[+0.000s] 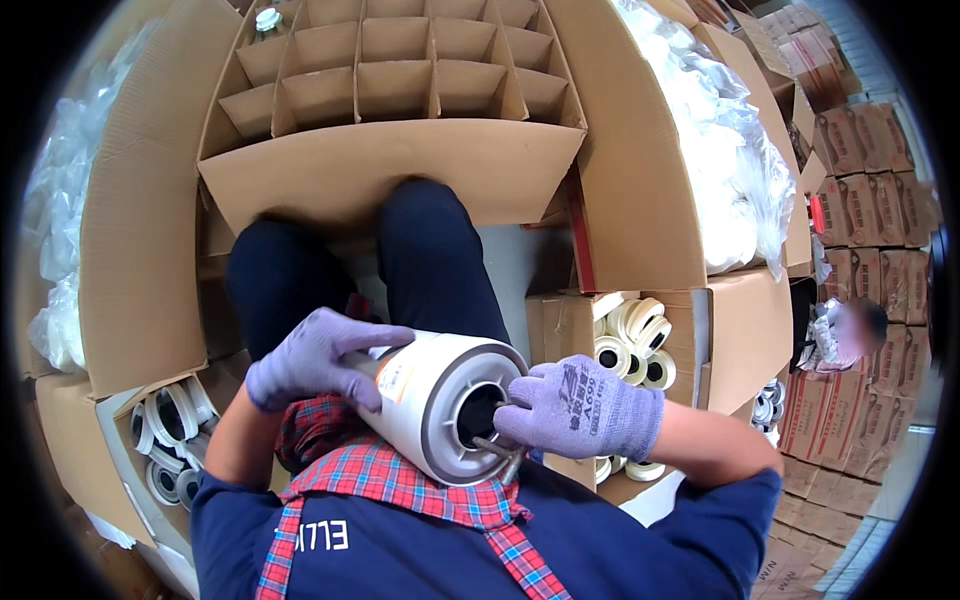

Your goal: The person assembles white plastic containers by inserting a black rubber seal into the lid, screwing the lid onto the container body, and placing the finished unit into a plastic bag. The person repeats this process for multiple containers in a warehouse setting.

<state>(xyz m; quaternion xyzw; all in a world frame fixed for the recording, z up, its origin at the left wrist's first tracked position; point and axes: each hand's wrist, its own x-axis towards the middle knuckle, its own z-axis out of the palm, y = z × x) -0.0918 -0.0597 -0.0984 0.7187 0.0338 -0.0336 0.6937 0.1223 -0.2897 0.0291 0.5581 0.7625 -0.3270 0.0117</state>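
Note:
A white cylindrical filter with a grey end cap and a dark centre hole lies across my lap. My left hand, in a purple knit glove, grips the cylinder's body from above. In a matching glove, my right hand rests at the end cap's rim, its fingers at the dark centre hole. A small metal piece shows under those fingers; I cannot tell whether they hold it.
A large cardboard box with a divider grid stands ahead of my knees, one filter in a far-left cell. Boxes of white ring-shaped parts and grey ring-shaped parts flank me. Bagged white goods lie right. Another person sits at the far right.

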